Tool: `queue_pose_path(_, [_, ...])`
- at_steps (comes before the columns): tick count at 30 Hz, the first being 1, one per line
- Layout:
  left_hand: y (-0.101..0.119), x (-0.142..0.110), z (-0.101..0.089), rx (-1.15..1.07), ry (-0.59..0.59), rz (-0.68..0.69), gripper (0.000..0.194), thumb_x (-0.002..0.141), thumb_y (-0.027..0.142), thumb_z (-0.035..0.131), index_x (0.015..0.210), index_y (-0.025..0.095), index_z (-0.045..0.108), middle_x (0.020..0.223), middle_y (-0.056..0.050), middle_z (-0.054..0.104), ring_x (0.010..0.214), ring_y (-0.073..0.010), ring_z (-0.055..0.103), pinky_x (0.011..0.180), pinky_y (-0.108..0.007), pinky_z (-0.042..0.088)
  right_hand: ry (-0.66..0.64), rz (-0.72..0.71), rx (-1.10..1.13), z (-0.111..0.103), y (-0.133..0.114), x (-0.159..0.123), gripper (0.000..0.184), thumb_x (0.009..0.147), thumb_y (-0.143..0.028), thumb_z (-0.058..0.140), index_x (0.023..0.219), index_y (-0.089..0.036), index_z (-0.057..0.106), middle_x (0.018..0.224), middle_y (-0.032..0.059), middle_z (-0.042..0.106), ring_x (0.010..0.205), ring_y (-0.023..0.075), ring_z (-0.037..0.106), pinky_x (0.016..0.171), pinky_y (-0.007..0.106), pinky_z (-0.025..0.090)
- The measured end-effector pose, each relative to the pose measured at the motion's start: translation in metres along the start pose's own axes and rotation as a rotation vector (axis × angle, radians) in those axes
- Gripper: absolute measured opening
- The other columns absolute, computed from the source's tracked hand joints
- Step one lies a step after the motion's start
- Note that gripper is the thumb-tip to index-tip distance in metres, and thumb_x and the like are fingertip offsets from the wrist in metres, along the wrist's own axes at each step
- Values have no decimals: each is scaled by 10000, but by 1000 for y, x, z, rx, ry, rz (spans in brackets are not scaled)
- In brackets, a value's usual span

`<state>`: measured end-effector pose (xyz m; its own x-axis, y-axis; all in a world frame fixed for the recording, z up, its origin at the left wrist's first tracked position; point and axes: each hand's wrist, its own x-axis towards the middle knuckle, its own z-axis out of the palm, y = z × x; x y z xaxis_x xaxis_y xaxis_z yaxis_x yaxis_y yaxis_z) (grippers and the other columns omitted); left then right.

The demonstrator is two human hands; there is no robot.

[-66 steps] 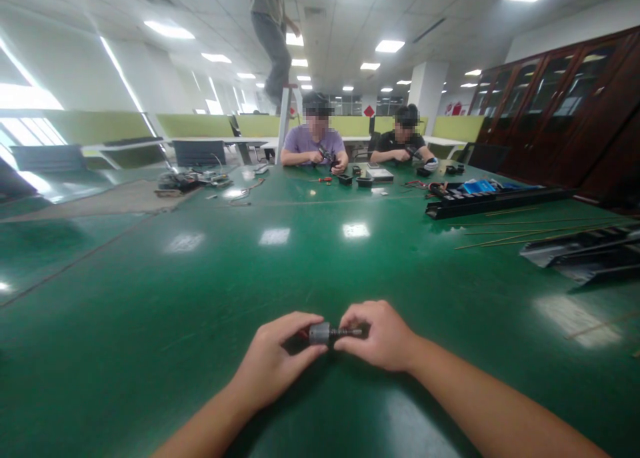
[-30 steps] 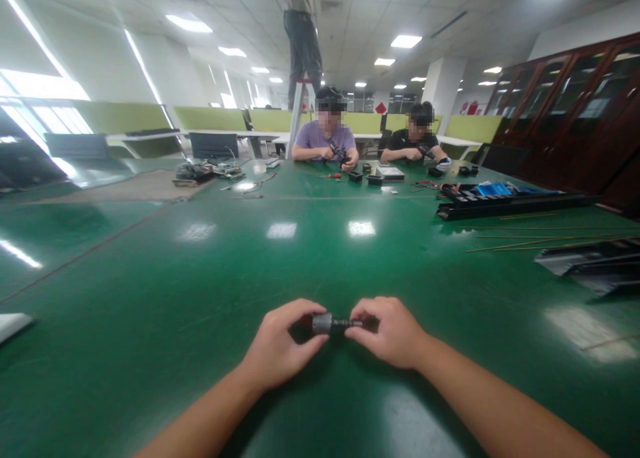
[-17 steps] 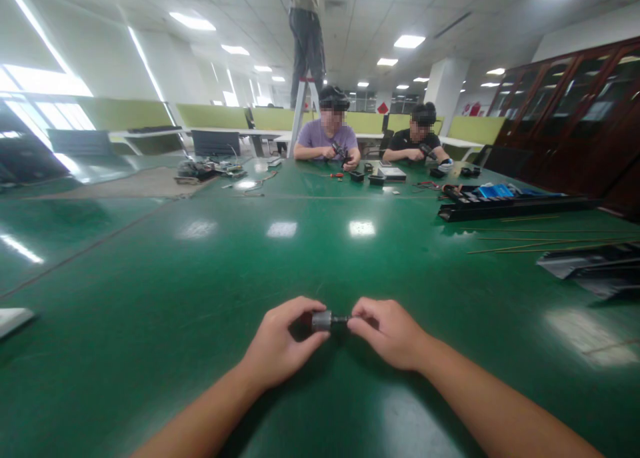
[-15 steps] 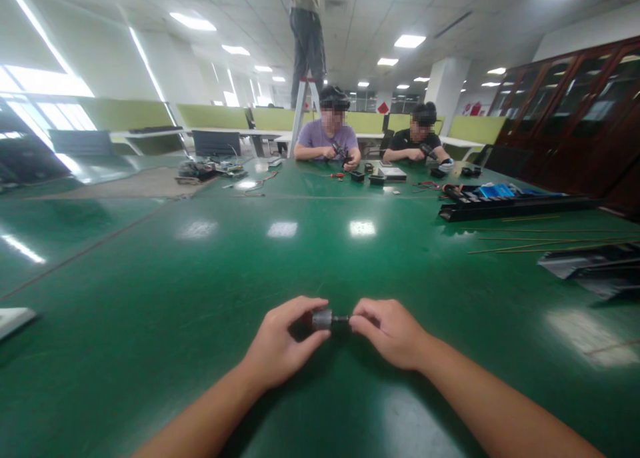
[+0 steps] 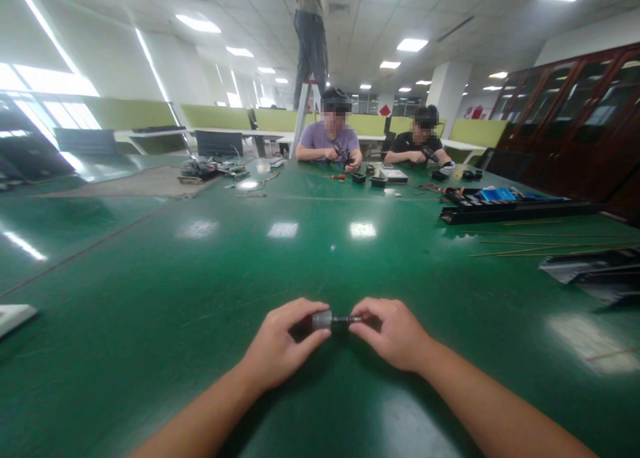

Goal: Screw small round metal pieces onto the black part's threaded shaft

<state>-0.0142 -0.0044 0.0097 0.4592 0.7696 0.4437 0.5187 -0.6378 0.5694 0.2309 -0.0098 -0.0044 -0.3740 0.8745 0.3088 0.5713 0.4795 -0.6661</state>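
Between both hands, over the green table (image 5: 240,265), a grey metal cylinder (image 5: 321,320) lies sideways with a thin dark shaft (image 5: 341,319) sticking out to the right. I cannot make out its exact kind. My left hand (image 5: 290,341) is closed round the cylinder, thumb below and fingers above. At the far end of the shaft is my right hand (image 5: 387,331), its thumb and forefinger on either side of the tip; more of that tip shows between them. How firmly the right fingers touch it is hard to tell.
Two people sit across the table, handling dark parts near small black boxes (image 5: 377,181) and a screwdriver (image 5: 339,177). Black rails (image 5: 520,211), thin rods (image 5: 530,247) and dark metal pieces (image 5: 595,271) lie right. A white object (image 5: 15,318) sits left. Someone stands on a ladder (image 5: 303,115) behind.
My right thumb and forefinger have parted slightly, so the shaft's tip shows between them. The left hand and the cylinder stay put; the view has shifted a little.
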Motion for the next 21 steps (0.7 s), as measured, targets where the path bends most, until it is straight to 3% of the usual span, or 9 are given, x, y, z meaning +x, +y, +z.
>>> queue_pose_path(21, [-8, -2, 2, 15, -1, 34, 319, 882, 301, 652, 1192, 227, 646, 1104, -64, 709, 1000, -188, 666, 914, -330, 540, -6, 19, 11, -5, -2, 0, 88, 871, -288, 664, 931, -224, 669, 829, -2, 737, 742, 164, 669, 713, 270, 465])
